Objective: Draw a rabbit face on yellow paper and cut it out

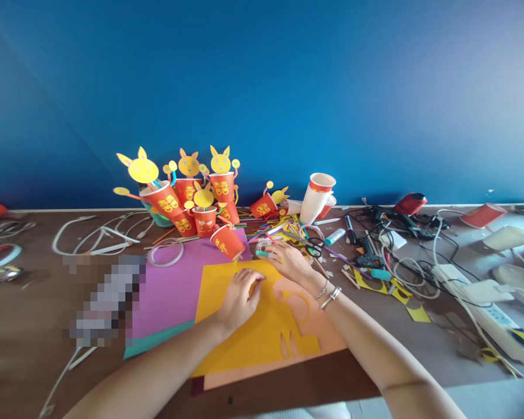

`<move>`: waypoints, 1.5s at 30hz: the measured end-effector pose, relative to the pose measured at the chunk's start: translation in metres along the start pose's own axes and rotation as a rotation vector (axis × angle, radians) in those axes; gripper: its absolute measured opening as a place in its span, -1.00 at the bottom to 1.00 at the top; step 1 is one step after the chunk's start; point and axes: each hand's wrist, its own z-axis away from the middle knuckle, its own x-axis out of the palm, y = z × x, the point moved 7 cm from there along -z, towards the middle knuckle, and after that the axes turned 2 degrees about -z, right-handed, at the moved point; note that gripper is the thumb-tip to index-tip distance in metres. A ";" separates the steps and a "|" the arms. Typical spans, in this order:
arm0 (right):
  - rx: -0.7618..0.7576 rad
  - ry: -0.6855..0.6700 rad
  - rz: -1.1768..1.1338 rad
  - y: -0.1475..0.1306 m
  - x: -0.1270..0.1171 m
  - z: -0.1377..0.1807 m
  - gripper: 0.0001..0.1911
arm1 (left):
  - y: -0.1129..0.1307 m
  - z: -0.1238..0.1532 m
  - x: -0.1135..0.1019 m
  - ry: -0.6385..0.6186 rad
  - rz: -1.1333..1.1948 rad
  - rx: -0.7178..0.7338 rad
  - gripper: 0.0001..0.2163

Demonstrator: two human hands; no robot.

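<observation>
My left hand [241, 299] rests on a yellow paper sheet [231, 343], its fingers loosely bent and the thumb apart, with nothing visible in them. Beyond it, my right hand [292, 262] has its fingers closed around a short teal pen-like object [267, 254]; part of it is hidden. Cut-out shapes show in the yellow sheet's right side. Under it lie a peach sheet [332, 334], a purple sheet [168, 297] and a teal sheet [157, 342]. Just ahead of my hands, a red paper cup [227, 241] lies tilted. Scissors [313, 245] lie beside my right hand.
Red cups with yellow rabbit faces [143, 170] stand by the blue wall. White stacked cups [317, 201] rise among paper scraps and pens. Rightward lie a glue gun [369, 253], tangled cables and a power strip [484, 308]. A tape roll [166, 252] sits on the purple sheet.
</observation>
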 end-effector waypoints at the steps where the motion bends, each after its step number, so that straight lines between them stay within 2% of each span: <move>1: -0.008 0.000 -0.010 -0.001 -0.001 0.001 -0.76 | 0.004 0.000 0.001 -0.026 -0.016 0.026 -0.81; 4: -0.068 0.003 -0.090 -0.005 -0.005 0.005 -0.76 | 0.006 0.002 0.000 -0.014 -0.011 0.038 -0.80; 8: -0.155 -0.049 -0.202 -0.013 -0.003 0.013 -0.71 | -0.015 0.004 -0.013 0.206 0.061 -0.125 -0.82; 10: -0.164 -0.097 -0.204 -0.014 0.002 0.016 -0.74 | -0.025 0.004 -0.013 0.242 0.085 -0.170 -0.72; 13: -0.157 -0.159 -0.249 -0.011 0.011 0.017 -0.78 | -0.029 0.003 -0.007 0.212 0.101 -0.162 -0.58; 15: -0.106 -0.168 -0.380 -0.005 0.013 0.017 -0.79 | -0.030 0.004 -0.002 0.180 0.103 -0.146 -0.53; 19: 0.026 -0.057 -0.653 0.009 0.007 0.015 -0.72 | -0.035 0.005 0.006 0.154 0.079 -0.139 -0.46; 22: 0.080 0.018 -0.655 0.014 0.005 0.014 -0.70 | -0.040 0.004 0.011 0.137 0.063 -0.122 -0.41; 27: 0.110 0.062 -0.744 0.015 0.014 0.012 -0.77 | -0.041 0.001 0.012 0.144 0.030 -0.100 -0.47; 36: 0.108 0.207 -0.497 0.024 -0.010 0.012 -0.75 | -0.034 -0.002 0.010 0.083 0.006 -0.088 -0.51; 45: 0.089 0.230 -0.543 0.026 -0.005 0.013 -0.72 | -0.032 -0.003 0.010 0.066 -0.050 -0.083 -0.52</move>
